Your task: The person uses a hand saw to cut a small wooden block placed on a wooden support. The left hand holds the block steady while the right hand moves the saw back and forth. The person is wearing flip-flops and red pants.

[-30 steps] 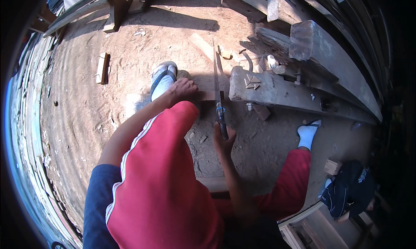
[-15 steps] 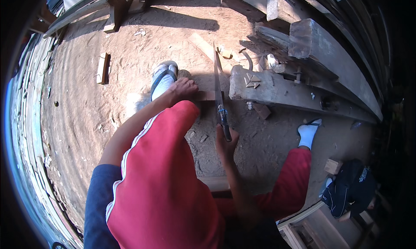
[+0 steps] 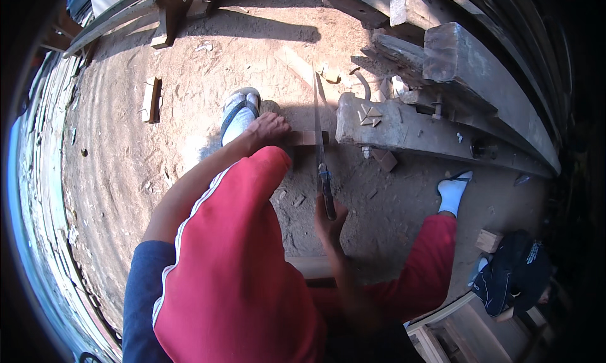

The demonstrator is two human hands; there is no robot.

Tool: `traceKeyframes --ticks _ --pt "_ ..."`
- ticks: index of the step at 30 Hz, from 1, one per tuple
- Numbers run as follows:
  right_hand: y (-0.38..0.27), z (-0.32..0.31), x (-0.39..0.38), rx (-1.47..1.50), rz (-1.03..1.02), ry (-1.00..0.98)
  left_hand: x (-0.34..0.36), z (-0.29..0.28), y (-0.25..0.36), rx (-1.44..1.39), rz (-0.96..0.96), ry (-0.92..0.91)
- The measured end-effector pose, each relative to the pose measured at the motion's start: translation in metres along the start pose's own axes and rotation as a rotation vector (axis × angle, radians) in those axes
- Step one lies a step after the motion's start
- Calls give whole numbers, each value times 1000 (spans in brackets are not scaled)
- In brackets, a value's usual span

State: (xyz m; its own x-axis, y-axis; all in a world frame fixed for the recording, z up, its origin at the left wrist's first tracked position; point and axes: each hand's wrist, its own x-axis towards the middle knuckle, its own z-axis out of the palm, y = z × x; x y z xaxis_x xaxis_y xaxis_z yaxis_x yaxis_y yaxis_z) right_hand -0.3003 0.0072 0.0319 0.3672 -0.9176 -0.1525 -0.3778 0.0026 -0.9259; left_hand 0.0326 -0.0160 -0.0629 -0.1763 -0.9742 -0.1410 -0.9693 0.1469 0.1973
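My right hand (image 3: 331, 219) is closed round the dark handle of a handsaw (image 3: 319, 126). Its long blade points away from me and crosses a short wooden piece (image 3: 304, 138) near that piece's right end. My left hand (image 3: 270, 127) grips the wood's left part, close to my left foot in its white sock and flip-flop. A bent knee in red trousers stands just below that hand. How the wood is supported underneath, and how deep the blade sits, I cannot tell.
Right of the saw lies a heavy timber beam (image 3: 410, 132) with small wooden wedges (image 3: 369, 115) on top. A curved tool handle (image 3: 362, 85) and offcuts lie behind. A small wooden block (image 3: 150, 100) rests on the dirt at left. A person in dark clothes (image 3: 514, 274) is at lower right.
The saw and my right hand have come back toward me, so the handle sits lower. My left hand and the wooden piece hold almost the same place.
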Motion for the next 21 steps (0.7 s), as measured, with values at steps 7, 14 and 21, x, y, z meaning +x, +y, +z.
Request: traceKeyframes --ticks 7,14,21 --pt "-10 -6 7 -15 75 -60 -12 9 -2 -13 35 273" --pt "-14 -6 -25 -74 -7 36 3 -2 9 16 -23 -1" --pt "-14 9 -20 -40 21 45 15 -10 7 -18 -91 -166"
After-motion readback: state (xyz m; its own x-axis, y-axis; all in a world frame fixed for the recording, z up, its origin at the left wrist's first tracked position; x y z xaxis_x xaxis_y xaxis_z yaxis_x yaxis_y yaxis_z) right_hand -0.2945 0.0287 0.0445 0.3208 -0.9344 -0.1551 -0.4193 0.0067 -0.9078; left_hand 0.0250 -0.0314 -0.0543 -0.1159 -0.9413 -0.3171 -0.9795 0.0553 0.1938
